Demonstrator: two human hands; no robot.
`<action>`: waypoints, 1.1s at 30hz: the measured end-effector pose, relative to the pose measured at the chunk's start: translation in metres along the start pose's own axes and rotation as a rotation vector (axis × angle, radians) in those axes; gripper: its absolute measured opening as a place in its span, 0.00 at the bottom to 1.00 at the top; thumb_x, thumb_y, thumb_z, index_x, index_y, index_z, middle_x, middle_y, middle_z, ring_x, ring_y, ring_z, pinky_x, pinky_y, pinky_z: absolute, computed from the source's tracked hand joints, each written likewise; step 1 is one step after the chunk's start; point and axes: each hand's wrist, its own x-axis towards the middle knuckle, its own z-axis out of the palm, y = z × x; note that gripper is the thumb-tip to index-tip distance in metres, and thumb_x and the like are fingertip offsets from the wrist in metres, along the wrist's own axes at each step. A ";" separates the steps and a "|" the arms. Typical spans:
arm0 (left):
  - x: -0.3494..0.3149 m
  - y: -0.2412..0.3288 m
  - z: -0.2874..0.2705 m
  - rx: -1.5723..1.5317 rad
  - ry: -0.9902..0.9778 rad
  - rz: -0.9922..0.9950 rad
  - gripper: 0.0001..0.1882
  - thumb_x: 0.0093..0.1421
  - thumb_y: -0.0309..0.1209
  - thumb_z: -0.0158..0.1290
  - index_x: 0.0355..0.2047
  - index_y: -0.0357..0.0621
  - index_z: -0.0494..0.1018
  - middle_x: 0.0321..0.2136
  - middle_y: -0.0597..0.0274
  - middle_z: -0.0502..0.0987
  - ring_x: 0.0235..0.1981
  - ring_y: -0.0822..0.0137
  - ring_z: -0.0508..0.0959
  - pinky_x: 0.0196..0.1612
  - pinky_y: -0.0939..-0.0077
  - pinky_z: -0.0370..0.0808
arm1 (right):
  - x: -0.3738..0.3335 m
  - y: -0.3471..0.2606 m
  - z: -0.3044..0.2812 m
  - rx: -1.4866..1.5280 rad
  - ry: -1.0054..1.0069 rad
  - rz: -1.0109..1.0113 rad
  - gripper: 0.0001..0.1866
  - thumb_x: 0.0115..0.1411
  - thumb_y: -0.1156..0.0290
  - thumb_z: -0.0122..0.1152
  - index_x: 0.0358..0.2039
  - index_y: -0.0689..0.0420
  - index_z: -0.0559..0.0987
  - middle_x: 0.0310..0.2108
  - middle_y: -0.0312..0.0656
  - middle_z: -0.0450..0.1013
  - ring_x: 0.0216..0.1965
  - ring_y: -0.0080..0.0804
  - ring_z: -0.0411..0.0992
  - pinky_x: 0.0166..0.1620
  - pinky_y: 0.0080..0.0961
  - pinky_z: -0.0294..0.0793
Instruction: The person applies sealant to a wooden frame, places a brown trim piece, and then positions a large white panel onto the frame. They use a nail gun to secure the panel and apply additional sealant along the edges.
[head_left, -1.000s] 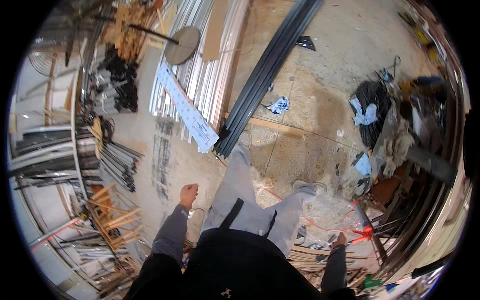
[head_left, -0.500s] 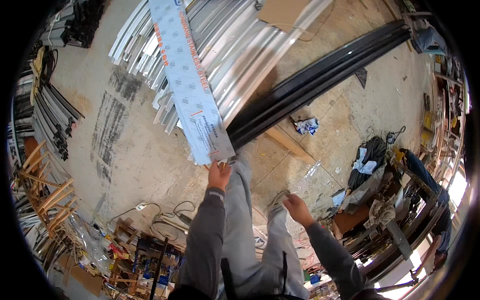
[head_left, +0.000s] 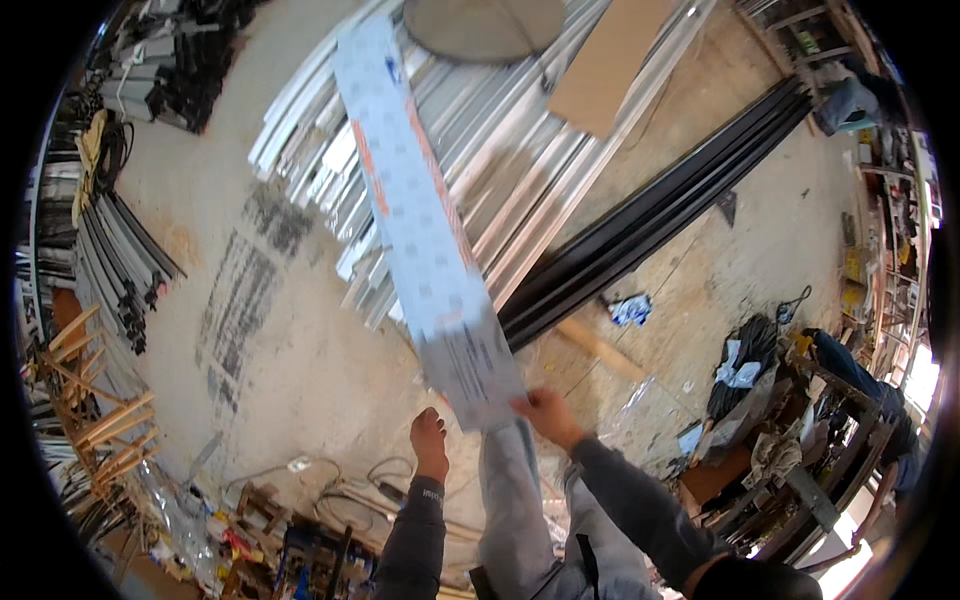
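Note:
A long, narrow metal sheet [head_left: 425, 220] covered in pale blue film with red and dark print slants across the middle. Its near end is raised in front of my legs, and its far part lies over a pile of long silvery metal profiles [head_left: 545, 190]. At the near right corner of the sheet, my right hand [head_left: 550, 415] is closed, pinching the edge. My left hand [head_left: 429, 445] is off the sheet, just beside its near left corner, with loosely bent fingers and nothing visible in it.
Long black profiles [head_left: 650, 215] lie on the floor to the right of the pile. Brown cardboard [head_left: 610, 70] and a round grey disc [head_left: 485, 25] rest on the pile. Crumpled wrapping [head_left: 630, 310], a cluttered bench [head_left: 800, 450], cables [head_left: 350, 490] and wooden racks [head_left: 100, 420] stand around.
The sheet's near end has come closer to me and slightly right. My left hand has let go of its edge, and my right hand has moved up from beside my leg and taken its corner.

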 end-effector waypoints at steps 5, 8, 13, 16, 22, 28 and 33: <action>-0.047 0.126 0.119 -0.127 -0.386 0.131 0.31 0.74 0.54 0.54 0.64 0.42 0.69 0.59 0.56 0.76 0.58 0.56 0.75 0.64 0.57 0.69 | -0.184 0.032 -0.135 0.315 0.082 0.179 0.20 0.68 0.56 0.73 0.34 0.63 0.85 0.29 0.37 0.79 0.32 0.23 0.75 0.36 0.27 0.76; -0.051 0.121 0.139 -0.415 -0.900 -0.125 0.20 0.77 0.50 0.52 0.55 0.49 0.76 0.51 0.61 0.82 0.53 0.60 0.79 0.61 0.57 0.72 | -0.301 0.038 -0.209 0.496 0.186 0.237 0.18 0.68 0.59 0.74 0.36 0.63 0.85 0.31 0.37 0.81 0.33 0.23 0.78 0.41 0.27 0.84; -0.121 0.041 0.180 -0.325 -0.850 -0.384 0.18 0.76 0.39 0.53 0.62 0.49 0.75 0.56 0.62 0.83 0.53 0.58 0.81 0.63 0.53 0.75 | -0.474 0.053 -0.247 0.488 0.433 0.273 0.20 0.69 0.55 0.72 0.40 0.63 0.85 0.31 0.37 0.81 0.34 0.24 0.78 0.41 0.27 0.81; -0.111 0.014 0.151 -0.318 -1.143 -0.850 0.21 0.78 0.43 0.49 0.61 0.45 0.77 0.55 0.49 0.83 0.55 0.59 0.81 0.62 0.41 0.73 | -0.549 0.086 -0.231 0.436 0.645 0.255 0.19 0.69 0.54 0.71 0.42 0.60 0.86 0.33 0.36 0.81 0.37 0.23 0.77 0.41 0.27 0.77; -0.374 -0.034 0.205 -0.027 -0.738 -0.794 0.14 0.77 0.31 0.49 0.56 0.39 0.78 0.47 0.54 0.84 0.47 0.61 0.80 0.57 0.62 0.78 | -0.706 0.219 -0.156 1.177 1.158 0.055 0.19 0.71 0.55 0.70 0.45 0.61 0.86 0.37 0.34 0.83 0.38 0.20 0.76 0.42 0.26 0.78; -0.540 -0.167 0.271 0.994 -1.389 0.388 0.13 0.76 0.30 0.53 0.56 0.39 0.77 0.44 0.54 0.81 0.41 0.61 0.78 0.47 0.68 0.78 | -0.909 0.379 -0.090 1.547 1.531 -0.160 0.14 0.74 0.63 0.66 0.47 0.62 0.84 0.41 0.34 0.84 0.41 0.18 0.79 0.45 0.24 0.81; -0.800 -0.333 0.288 0.928 -1.690 0.284 0.20 0.76 0.29 0.51 0.66 0.45 0.69 0.56 0.57 0.78 0.51 0.58 0.79 0.59 0.57 0.75 | -1.033 0.466 -0.009 1.675 1.860 -0.187 0.17 0.74 0.61 0.65 0.48 0.64 0.83 0.41 0.38 0.84 0.40 0.22 0.80 0.45 0.25 0.81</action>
